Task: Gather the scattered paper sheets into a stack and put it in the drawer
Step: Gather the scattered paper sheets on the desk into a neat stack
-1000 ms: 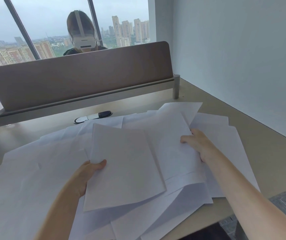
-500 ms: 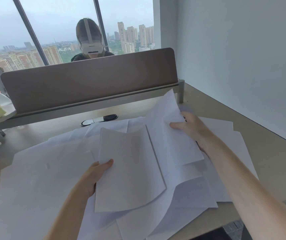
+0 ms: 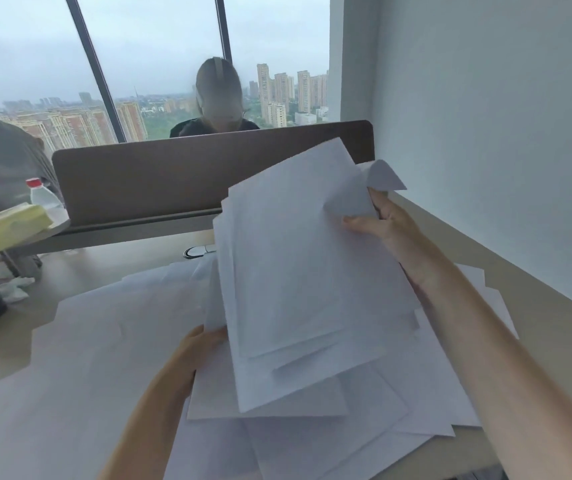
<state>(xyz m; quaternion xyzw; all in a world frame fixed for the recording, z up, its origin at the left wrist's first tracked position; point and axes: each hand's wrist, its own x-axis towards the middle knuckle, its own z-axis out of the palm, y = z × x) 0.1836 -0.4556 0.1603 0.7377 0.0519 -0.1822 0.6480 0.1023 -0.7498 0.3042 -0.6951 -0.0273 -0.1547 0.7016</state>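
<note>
Head view: right hand (image 3: 386, 225) pinches the far right edge of a lifted bundle of sheets (image 3: 298, 271), thumb on top, fingers behind; left hand (image 3: 205, 344) sits at the bundle's near left edge, fingers hidden under paper, so grip unclear; bundle tilts up toward the divider (image 3: 160, 181), long axis running away from the person; loose sheets (image 3: 97, 358) lie flat on the desk (image 3: 104, 261) to the left, nearer the left hand; drawer not in view.
</note>
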